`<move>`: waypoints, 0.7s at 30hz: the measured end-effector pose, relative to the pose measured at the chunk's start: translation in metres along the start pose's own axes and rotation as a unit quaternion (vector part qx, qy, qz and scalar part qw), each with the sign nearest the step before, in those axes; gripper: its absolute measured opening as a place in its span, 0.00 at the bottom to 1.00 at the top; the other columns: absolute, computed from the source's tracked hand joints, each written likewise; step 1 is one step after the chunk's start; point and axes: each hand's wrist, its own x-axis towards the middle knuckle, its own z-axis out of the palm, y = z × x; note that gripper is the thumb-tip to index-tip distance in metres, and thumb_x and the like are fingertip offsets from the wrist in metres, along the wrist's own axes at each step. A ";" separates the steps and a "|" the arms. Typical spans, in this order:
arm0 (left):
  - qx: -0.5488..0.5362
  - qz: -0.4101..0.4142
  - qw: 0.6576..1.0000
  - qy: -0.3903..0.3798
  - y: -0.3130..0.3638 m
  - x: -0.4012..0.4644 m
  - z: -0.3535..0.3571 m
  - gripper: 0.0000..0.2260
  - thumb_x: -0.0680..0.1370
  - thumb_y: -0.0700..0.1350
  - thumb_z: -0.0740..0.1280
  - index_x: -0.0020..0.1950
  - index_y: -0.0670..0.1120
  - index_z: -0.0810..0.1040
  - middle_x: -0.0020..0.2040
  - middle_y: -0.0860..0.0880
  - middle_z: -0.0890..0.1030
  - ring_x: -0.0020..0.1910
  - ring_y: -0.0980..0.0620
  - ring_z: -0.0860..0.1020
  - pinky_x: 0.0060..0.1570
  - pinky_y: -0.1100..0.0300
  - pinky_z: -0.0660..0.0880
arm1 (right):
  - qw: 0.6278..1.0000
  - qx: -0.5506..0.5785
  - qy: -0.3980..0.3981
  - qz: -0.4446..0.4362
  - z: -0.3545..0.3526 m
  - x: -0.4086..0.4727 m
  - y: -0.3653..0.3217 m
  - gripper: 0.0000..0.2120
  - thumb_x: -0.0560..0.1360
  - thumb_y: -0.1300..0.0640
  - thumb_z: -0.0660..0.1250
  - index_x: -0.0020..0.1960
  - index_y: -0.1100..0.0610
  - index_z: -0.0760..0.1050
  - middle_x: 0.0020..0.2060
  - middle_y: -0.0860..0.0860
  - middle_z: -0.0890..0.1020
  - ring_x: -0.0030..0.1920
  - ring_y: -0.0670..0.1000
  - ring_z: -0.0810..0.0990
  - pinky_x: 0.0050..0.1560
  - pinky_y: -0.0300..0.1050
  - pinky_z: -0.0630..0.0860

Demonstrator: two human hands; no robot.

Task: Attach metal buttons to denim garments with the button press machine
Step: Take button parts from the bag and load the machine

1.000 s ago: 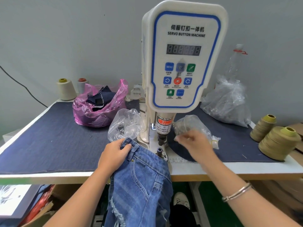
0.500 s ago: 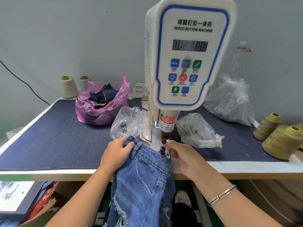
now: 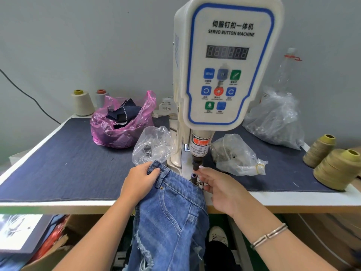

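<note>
A plain grey wall (image 3: 97, 45) fills the scene from nine o'clock round to three o'clock, evenly lit, with a thin black cable (image 3: 29, 96) slanting down it at nine o'clock. Below it stands the bench (image 3: 293, 200), its white top with a pale wooden front edge, most of it covered by a dark blue denim mat (image 3: 64, 165). Under the bench at five o'clock a strip of green floor (image 3: 220, 220) shows, and cardboard (image 3: 322, 229) lies at four o'clock.

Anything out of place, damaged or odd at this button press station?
One thing: the right hand's fingertips sit right beside the press punch, under the finger warning label. The denim shorts' frayed hem looks like styling.
</note>
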 end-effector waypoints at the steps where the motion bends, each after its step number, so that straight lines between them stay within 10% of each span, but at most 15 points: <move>1: -0.001 -0.002 1.000 -0.001 0.000 0.000 0.000 0.11 0.75 0.53 0.63 0.37 0.48 0.76 0.33 0.50 0.80 0.38 0.47 0.78 0.44 0.51 0.75 | 1.000 0.000 -0.001 0.006 0.001 -0.002 -0.001 0.06 0.64 0.51 0.74 0.35 0.54 0.84 0.48 0.50 0.75 0.45 0.49 0.68 0.41 0.44 0.63; 11: 0.010 0.003 1.000 -0.007 0.003 -0.002 -0.001 0.10 0.77 0.49 0.65 0.38 0.48 0.76 0.32 0.49 0.79 0.36 0.46 0.78 0.42 0.52 0.74 | 0.998 0.046 -0.027 0.040 0.003 -0.011 -0.007 0.25 0.59 0.54 0.73 0.56 0.58 0.80 0.43 0.48 0.79 0.45 0.47 0.70 0.41 0.42 0.66; 21: 0.150 0.150 0.974 0.084 0.002 -0.006 0.005 0.10 0.74 0.46 0.69 0.35 0.44 0.74 0.40 0.53 0.71 0.40 0.50 0.72 0.39 0.57 0.65 | 0.994 0.107 -0.016 -0.010 0.009 -0.035 0.013 0.20 0.59 0.57 0.74 0.51 0.59 0.82 0.37 0.48 0.75 0.32 0.45 0.67 0.32 0.39 0.61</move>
